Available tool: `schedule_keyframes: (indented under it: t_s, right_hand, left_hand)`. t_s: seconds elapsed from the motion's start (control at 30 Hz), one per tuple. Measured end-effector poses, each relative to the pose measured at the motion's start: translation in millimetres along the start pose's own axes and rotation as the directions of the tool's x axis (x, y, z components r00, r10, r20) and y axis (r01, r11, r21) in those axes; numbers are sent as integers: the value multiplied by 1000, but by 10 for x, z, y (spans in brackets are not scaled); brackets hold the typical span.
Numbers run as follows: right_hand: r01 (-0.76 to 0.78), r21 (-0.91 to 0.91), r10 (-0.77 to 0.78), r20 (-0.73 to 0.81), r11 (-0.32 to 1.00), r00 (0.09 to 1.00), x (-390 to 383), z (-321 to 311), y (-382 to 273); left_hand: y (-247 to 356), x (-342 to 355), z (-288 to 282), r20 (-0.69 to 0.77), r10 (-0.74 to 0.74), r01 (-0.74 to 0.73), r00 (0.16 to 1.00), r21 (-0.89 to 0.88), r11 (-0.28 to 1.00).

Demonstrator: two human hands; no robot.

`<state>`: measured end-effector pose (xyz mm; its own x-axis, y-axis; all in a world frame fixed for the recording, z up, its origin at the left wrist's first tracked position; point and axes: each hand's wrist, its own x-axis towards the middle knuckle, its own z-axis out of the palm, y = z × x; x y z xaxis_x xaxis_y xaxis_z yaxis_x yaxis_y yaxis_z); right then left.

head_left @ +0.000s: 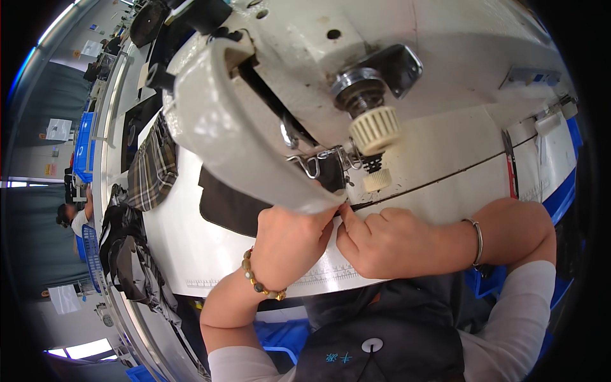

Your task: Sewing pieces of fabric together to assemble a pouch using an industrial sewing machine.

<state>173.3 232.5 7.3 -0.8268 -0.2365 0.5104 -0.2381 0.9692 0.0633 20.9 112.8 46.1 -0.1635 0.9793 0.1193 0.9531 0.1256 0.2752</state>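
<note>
Lying at ten o'clock from the left hand (289, 242) are plaid cloth (154, 169) and, nearer, dark cloth (226, 205). That hand is curled, fingertips hidden; at its three o'clock the right hand (398, 242) is curled. Whether either grips the dark cloth cannot be told. A red-and-black tool (512, 167) sits at the right hand's two o'clock.

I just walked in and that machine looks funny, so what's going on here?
A person is working at a white sewing machine. Their left hand and right hand are close together by the dark cloth, which lies on the white table. The machine hides some fingertips, so their exact grip is unclear. A plaid cloth lies off to the left, away from both hands.
</note>
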Motion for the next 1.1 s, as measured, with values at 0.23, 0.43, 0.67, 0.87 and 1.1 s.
schedule_keyframes:
  t_s: [0.23,0.43,0.67,0.87,1.1]
  right_hand:
    - [-15,-53,13,-37,999,999,19,-24,8]
    - [4,-31,-7,-84,1000,996,30,2,77]
    - [-30,115,26,31,993,999,26,49,90]
    - [-4,92,0,46,996,999,30,48,63]
    - [-23,73,20,36,997,999,41,61,57]
  left_hand:
    - [-126,-8,32,22,0,2,1000,-82,997]
    - [-157,-7,44,-1,-16,16,1000,-109,994]
    - [-64,5,15,2,-33,33,999,-103,994]
    - [49,-14,1,25,-33,30,999,94,995]
    - [45,-18,31,26,0,-4,1000,159,987]
